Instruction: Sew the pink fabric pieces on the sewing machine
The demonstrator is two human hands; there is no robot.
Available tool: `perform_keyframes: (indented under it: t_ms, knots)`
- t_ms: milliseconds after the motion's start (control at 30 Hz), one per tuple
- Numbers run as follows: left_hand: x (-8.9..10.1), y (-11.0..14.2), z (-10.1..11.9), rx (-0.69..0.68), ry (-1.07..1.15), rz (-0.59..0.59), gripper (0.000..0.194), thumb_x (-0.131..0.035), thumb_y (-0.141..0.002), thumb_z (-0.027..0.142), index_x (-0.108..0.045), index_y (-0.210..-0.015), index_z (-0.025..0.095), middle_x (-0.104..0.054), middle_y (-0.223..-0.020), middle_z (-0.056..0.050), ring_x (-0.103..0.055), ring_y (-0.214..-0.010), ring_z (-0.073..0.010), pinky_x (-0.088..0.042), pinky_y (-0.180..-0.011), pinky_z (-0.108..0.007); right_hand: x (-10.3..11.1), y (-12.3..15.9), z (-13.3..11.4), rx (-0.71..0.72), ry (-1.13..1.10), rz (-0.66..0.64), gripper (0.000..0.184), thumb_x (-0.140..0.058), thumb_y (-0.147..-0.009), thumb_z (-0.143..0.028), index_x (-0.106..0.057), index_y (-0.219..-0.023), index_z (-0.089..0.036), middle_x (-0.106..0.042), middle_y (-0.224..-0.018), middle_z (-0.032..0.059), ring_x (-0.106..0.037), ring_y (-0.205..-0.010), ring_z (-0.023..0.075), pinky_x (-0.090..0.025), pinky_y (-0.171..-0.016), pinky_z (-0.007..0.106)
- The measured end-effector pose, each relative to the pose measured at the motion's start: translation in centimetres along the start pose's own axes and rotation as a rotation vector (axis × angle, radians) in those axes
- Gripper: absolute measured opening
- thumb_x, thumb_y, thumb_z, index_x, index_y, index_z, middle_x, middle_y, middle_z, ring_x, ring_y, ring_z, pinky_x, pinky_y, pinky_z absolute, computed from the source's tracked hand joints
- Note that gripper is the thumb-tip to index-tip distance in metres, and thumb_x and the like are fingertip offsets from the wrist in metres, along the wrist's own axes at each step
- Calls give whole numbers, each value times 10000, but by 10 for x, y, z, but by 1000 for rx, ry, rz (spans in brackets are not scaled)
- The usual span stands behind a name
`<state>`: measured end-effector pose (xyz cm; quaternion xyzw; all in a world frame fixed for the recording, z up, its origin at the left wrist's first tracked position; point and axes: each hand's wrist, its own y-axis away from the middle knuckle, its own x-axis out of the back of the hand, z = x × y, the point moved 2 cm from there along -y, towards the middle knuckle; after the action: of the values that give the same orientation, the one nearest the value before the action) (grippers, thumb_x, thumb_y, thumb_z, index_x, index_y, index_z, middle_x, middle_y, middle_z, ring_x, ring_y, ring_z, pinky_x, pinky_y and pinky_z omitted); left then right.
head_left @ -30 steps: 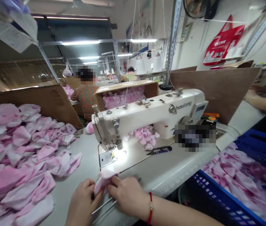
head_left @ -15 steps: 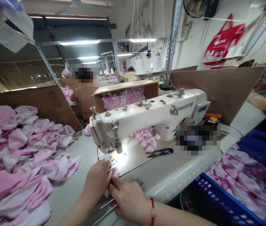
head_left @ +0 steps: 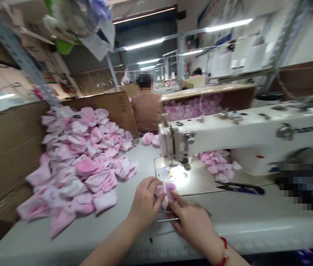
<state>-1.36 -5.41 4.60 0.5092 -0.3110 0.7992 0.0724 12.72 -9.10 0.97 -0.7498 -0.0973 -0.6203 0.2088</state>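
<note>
A small pink and white fabric piece (head_left: 170, 189) lies in front of the lit needle area of the white sewing machine (head_left: 214, 138). My left hand (head_left: 146, 198) pinches its left side between thumb and fingers. From the right, my right hand (head_left: 192, 218) has its fingers closed on the piece's near right edge. The presser foot (head_left: 171, 173) is just beyond the fabric, apart from it. Under my right fingers runs a thin metal rod (head_left: 167, 220), partly hidden by the hand.
A large heap of pink and white fabric pieces (head_left: 87, 162) covers the table's left side, against cardboard (head_left: 6, 155). Small pink pieces (head_left: 217, 164) lie under the machine arm. Thread snips (head_left: 242, 187) rest at right. A cardboard box (head_left: 239, 96) of pink pieces and a seated person (head_left: 147, 109) are behind.
My view has swung left, so the heap shows more fully and the blue crate has left the frame. The fabric piece shows more between my hands, which are farther apart.
</note>
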Motion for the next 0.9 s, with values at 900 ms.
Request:
perform_keyframes:
  t_ms: [900]
  knots:
    - [69, 84, -64, 36, -76, -88, 319, -399, -620, -33, -589, -719, 203, -585, -896, -4, -511, -921, -151, -410, -830, -278, -20, 10, 3, 48, 45, 149, 301, -378, -799, -238, -540, -1049, -274, -455, -1242, 20, -610, -616, 159, -497, -496, 300]
